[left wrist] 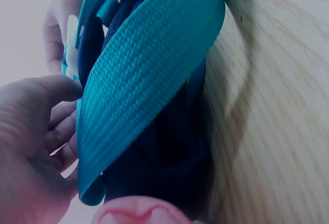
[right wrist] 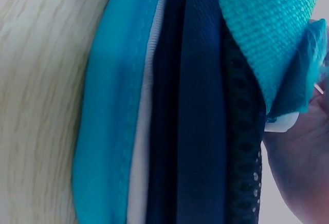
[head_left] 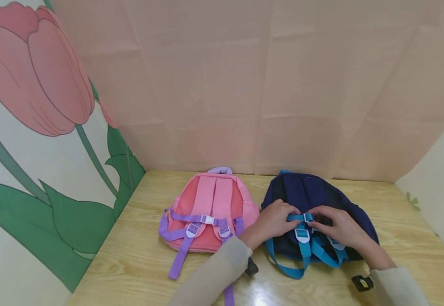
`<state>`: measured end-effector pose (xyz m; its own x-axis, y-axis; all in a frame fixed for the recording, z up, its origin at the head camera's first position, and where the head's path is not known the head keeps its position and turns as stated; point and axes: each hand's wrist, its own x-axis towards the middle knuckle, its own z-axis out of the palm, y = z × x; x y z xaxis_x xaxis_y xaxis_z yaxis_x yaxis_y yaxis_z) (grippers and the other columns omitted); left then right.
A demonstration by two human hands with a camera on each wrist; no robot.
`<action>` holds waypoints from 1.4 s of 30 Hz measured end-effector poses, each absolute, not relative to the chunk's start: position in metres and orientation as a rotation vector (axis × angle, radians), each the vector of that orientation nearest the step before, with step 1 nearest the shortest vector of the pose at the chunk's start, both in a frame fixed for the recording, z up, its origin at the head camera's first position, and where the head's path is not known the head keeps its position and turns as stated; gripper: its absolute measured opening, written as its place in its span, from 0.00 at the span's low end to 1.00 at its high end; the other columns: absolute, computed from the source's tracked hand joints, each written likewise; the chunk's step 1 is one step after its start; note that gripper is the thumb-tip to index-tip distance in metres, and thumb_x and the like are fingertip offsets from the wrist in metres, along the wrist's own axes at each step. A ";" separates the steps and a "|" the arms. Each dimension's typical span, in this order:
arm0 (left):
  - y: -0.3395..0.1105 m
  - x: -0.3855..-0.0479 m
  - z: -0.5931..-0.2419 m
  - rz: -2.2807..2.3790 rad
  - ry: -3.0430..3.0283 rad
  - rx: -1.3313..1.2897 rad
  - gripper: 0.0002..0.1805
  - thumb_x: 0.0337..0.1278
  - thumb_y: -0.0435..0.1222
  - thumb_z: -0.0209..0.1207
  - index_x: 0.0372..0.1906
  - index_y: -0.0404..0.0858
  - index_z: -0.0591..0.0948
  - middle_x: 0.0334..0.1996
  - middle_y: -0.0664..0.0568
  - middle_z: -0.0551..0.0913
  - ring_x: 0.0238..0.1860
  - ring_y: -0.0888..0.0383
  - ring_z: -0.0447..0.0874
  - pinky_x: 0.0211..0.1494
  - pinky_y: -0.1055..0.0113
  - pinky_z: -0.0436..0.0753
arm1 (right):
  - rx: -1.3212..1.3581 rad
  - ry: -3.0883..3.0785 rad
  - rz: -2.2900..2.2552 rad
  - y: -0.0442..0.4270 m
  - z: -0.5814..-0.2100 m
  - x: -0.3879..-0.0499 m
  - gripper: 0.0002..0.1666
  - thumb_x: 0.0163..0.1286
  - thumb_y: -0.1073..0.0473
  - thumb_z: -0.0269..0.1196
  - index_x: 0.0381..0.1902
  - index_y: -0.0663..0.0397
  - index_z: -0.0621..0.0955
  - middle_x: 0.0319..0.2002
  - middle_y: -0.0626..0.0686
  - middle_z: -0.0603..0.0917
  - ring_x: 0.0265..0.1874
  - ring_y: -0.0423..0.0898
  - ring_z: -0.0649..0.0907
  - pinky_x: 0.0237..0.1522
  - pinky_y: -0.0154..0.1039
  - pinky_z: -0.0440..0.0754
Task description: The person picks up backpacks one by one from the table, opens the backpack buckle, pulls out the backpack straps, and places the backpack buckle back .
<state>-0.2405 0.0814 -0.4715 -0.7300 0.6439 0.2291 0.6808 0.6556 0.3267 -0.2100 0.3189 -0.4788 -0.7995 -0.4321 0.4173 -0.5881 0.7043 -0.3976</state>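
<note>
A navy backpack lies on the table with its back panel and shoulder straps up. Over its middle, my left hand pinches a blue strap between thumb and fingers. From the other side, my right hand pinches the strap at a small white buckle; its fingertips partly hide the buckle. Below hangs a white strap adjuster with a loose blue webbing loop. In the left wrist view, teal webbing crosses beside the left thumb. The right wrist view shows the bag's side.
Left of the navy bag lies a pink backpack, its purple straps joined by a white buckle. Both bags rest on a wooden table. A pinkish cloth hangs behind, and a tulip-painted wall stands at left.
</note>
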 end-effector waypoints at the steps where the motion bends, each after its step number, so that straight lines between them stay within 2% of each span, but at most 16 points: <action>1: 0.081 -0.240 -0.471 -0.611 -2.783 -1.107 0.13 0.67 0.49 0.63 0.53 0.54 0.87 0.47 0.67 0.86 0.39 0.68 0.70 0.39 0.82 0.66 | 0.801 -2.619 0.757 0.319 -0.479 -0.210 0.17 0.61 0.63 0.74 0.46 0.42 0.85 0.37 0.35 0.84 0.33 0.33 0.79 0.33 0.33 0.79; 11: 0.076 -0.242 -0.469 -0.641 -2.792 -1.093 0.11 0.67 0.48 0.64 0.51 0.55 0.87 0.42 0.67 0.84 0.39 0.68 0.69 0.36 0.81 0.67 | 0.774 -2.654 0.760 0.319 -0.476 -0.210 0.16 0.62 0.61 0.73 0.47 0.42 0.85 0.38 0.36 0.84 0.34 0.35 0.80 0.35 0.34 0.80; 24: 0.086 -0.244 -0.476 -0.601 -2.743 -1.146 0.14 0.69 0.49 0.61 0.55 0.55 0.86 0.49 0.67 0.85 0.41 0.68 0.69 0.40 0.83 0.67 | 0.799 -2.636 0.764 0.315 -0.472 -0.207 0.15 0.62 0.61 0.74 0.47 0.45 0.86 0.40 0.39 0.86 0.35 0.37 0.82 0.37 0.35 0.82; 34: 0.083 -0.241 -0.475 -0.617 -2.767 -1.128 0.15 0.67 0.50 0.63 0.55 0.54 0.86 0.48 0.66 0.85 0.40 0.68 0.69 0.38 0.82 0.67 | 0.796 -2.619 0.735 0.317 -0.475 -0.208 0.17 0.61 0.62 0.74 0.47 0.43 0.85 0.39 0.37 0.85 0.34 0.36 0.82 0.36 0.36 0.83; 42: 0.081 -0.243 -0.476 -0.613 -2.778 -1.115 0.13 0.66 0.49 0.64 0.52 0.55 0.87 0.46 0.68 0.85 0.39 0.69 0.68 0.37 0.82 0.66 | 0.786 -2.623 0.746 0.319 -0.476 -0.208 0.17 0.61 0.62 0.74 0.47 0.43 0.85 0.40 0.38 0.86 0.35 0.37 0.82 0.36 0.36 0.83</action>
